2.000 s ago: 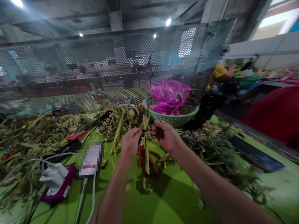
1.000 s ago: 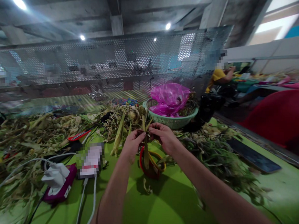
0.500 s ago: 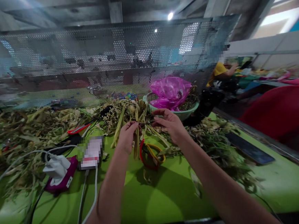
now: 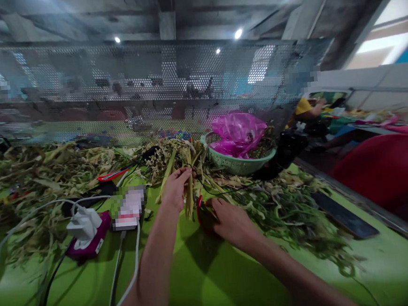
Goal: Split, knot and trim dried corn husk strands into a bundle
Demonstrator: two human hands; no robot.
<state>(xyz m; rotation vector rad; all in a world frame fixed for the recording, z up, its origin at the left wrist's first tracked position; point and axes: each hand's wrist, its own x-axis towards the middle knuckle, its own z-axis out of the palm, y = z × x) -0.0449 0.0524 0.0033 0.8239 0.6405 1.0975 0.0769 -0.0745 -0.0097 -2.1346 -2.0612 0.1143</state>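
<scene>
The left hand (image 4: 176,188) pinches pale dried strips (image 4: 190,203) upright above the worktop (image 4: 200,285), seemingly to keep them gathered, while the right hand (image 4: 232,219) sits low at the red-handled tool (image 4: 199,211) nearby, its grip too hidden to tell.

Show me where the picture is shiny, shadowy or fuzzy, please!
In the head view, a ceiling lamp glares white; in the head view, a dark shadow lies on the green table near the right hand; also in the head view, a distant yellow sleeve looks blurry.
</scene>
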